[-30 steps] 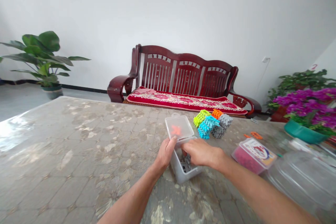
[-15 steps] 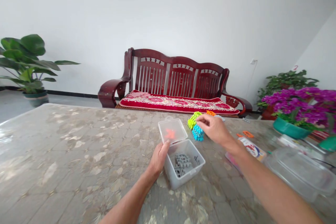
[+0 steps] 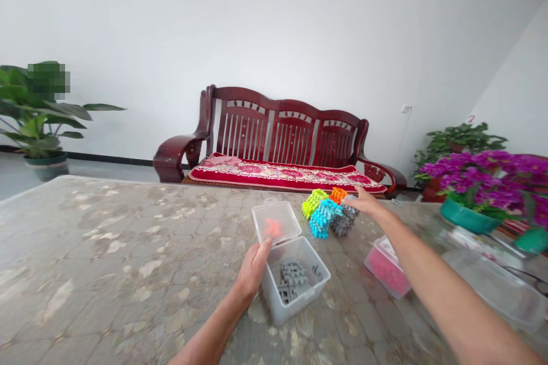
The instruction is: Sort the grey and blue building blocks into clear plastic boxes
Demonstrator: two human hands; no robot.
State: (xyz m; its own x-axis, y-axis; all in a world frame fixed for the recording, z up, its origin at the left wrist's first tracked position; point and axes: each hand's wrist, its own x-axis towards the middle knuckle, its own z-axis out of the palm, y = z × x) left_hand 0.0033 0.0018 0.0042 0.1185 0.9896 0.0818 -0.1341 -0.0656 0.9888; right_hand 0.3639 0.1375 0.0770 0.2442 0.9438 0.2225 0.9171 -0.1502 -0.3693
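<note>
My left hand (image 3: 256, 265) grips a clear plastic box (image 3: 295, 305) at its hinge side, thumb by the raised lid (image 3: 277, 219). Grey interlocking plastic pieces (image 3: 293, 276) lie inside the box. Orange pieces (image 3: 273, 229) show at the lid; I cannot tell whether they lie on it or behind it. My right hand (image 3: 369, 203) reaches over a grey block cluster (image 3: 343, 221), thumb and finger apart; whether it touches the cluster is unclear. Beside that cluster stand blue (image 3: 323, 219), lime-green (image 3: 314, 202) and orange (image 3: 338, 195) block clusters.
A lidded box of pink pieces (image 3: 387, 268) sits under my right forearm. Farther right are a clear container (image 3: 499, 288) and a green pot of purple flowers (image 3: 471, 214). A wooden bench (image 3: 278, 137) stands behind the patterned table (image 3: 128, 274).
My right hand has moved from the blue cluster to the grey one, and its fingers have spread. My left hand stays on the box. The view has shifted slightly.
</note>
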